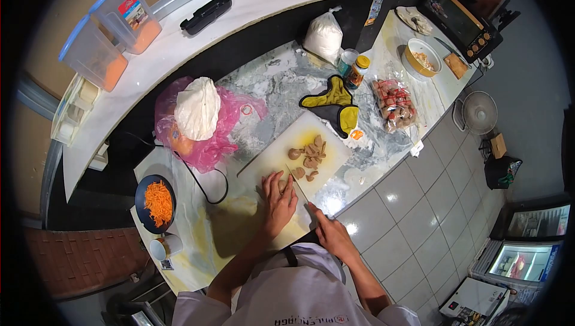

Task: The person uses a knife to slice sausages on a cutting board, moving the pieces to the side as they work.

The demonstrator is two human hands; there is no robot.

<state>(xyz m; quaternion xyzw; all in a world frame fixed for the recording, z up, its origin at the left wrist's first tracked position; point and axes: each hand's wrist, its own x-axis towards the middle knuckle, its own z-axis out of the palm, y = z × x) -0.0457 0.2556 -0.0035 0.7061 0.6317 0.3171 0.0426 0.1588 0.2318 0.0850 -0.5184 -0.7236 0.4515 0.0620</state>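
On the white cutting board [263, 167], my left hand [280, 203] presses down on a brown, roundish piece of food [282, 186] with its fingers curved over it. My right hand [331, 230] is wrapped round the handle of a knife [299, 185], whose blade lies beside my left fingertips. Just past the blade are several cut brown slices [314, 152] and a rounded brown piece [294, 154]. Yellow stains mark the board around them.
A black bowl of orange shreds [159, 204] and a white cup [165, 247] stand at left. Behind are a pink plastic bag [224, 140], a yellow-black cloth [335, 105], a jar [357, 72], a bagged brown food pack [395, 105] and a yellow-white bowl [421, 59].
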